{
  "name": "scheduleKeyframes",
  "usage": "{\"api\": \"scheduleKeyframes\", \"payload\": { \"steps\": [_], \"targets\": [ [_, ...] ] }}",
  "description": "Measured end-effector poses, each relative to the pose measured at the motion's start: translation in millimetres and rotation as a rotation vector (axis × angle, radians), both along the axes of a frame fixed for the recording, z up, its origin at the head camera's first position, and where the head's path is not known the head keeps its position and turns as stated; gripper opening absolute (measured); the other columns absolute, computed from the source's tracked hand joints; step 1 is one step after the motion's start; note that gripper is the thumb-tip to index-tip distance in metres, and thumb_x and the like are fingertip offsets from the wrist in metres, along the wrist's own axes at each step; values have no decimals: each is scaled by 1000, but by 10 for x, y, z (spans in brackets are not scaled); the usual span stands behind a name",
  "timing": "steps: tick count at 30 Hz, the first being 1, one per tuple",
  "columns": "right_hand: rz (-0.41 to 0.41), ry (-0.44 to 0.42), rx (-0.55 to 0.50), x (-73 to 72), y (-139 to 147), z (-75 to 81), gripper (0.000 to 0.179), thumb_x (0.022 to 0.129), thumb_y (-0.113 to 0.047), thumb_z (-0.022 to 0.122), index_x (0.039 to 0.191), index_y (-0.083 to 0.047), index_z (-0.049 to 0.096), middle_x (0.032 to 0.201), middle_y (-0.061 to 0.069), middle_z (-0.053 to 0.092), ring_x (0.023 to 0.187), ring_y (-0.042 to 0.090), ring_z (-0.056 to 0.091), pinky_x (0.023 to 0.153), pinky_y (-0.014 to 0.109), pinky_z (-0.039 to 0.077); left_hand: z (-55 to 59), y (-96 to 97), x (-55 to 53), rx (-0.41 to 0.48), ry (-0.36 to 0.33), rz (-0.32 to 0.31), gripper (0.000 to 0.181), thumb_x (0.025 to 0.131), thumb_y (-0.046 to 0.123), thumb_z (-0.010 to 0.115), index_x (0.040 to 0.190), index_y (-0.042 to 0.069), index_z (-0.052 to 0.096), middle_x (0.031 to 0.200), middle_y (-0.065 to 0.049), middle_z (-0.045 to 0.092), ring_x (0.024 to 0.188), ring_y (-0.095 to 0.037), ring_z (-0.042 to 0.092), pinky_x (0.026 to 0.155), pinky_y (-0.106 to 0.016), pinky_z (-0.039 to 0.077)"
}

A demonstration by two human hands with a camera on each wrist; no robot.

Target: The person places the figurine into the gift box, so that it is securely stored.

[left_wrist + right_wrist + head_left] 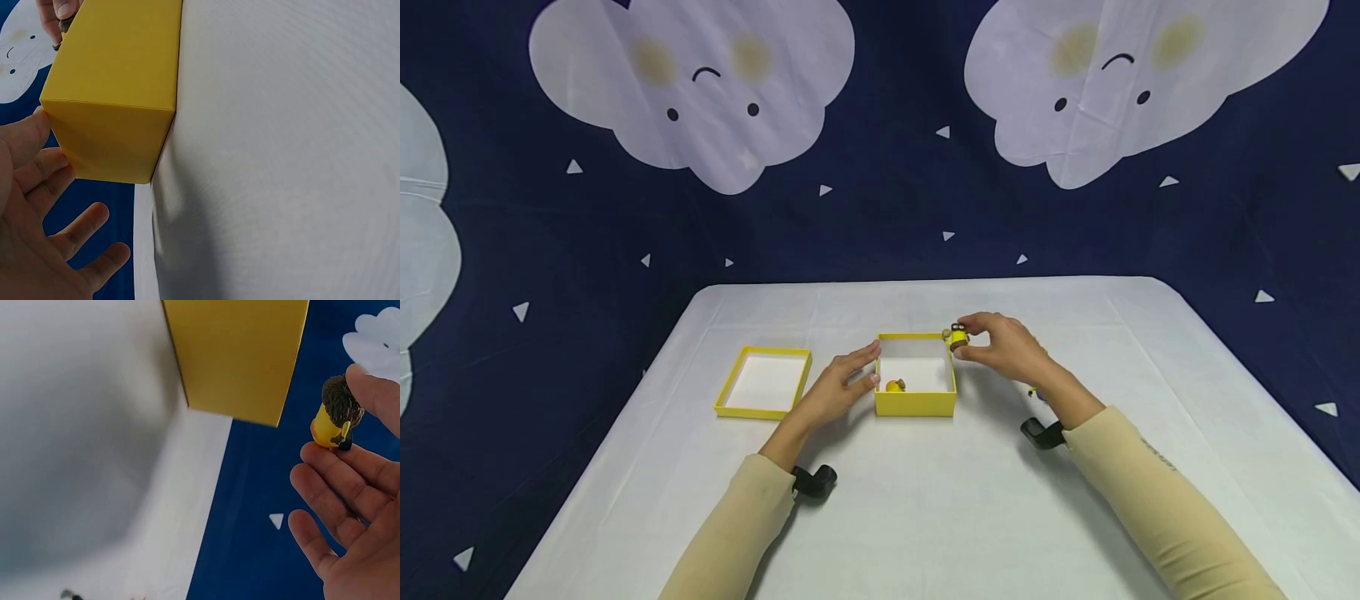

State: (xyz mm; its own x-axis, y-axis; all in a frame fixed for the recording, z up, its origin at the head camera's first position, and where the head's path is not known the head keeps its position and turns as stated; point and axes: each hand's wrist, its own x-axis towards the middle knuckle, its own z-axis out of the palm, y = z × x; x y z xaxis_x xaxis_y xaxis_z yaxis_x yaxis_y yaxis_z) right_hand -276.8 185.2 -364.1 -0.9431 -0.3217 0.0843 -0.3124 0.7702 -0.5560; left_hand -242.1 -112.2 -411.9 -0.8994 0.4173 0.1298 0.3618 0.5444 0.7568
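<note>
A yellow open-topped box with a white inside stands on the table. My left hand rests its fingertips against the box's left wall, fingers mostly straight, as the left wrist view shows from below. My right hand pinches a small yellow toy figurine with dark goggles at the box's right rim. In the right wrist view this figurine has a brown, rough-textured part, between thumb and fingertips. Inside the box, near its front wall, lies another small yellow-and-brown toy, its lower part hidden.
A shallow yellow-rimmed lid lies inside-up left of the box. Another small toy is on the white table, partly hidden by my right forearm. Behind the table hangs a dark blue cloth with clouds.
</note>
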Motion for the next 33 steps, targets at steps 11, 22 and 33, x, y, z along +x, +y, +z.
{"api": "scheduleKeyframes", "payload": {
  "steps": [11, 22, 33],
  "targets": [
    [33, 28, -9, 22, -212, -23, 58, 80, -39, 73, 130, -14, 56, 120, 12, 65, 118, 33, 54, 99, 51, 43, -2, 11, 1, 6, 9, 4, 51, 96, 23, 55, 143, 9, 41, 154, 2, 33, 139, -29, 33, 114, -49, 30],
    [43, 40, -43, 29, -377, -70, 57, 80, -36, 74, 129, -12, 57, 117, 12, 66, 115, 33, 57, 96, 49, 44, -4, 8, -8, 7, 12, 3, 50, 96, 23, 55, 143, 11, 41, 154, 3, 33, 138, -28, 33, 113, -49, 30],
    [57, 28, -39, -23, -505, -147, 58, 81, -37, 74, 129, -11, 56, 120, 12, 66, 115, 30, 57, 100, 50, 43, -7, 10, -6, 2, -10, 11, 51, 96, 24, 55, 143, 11, 40, 154, 5, 32, 139, -28, 32, 114, -49, 28]
  ]
}}
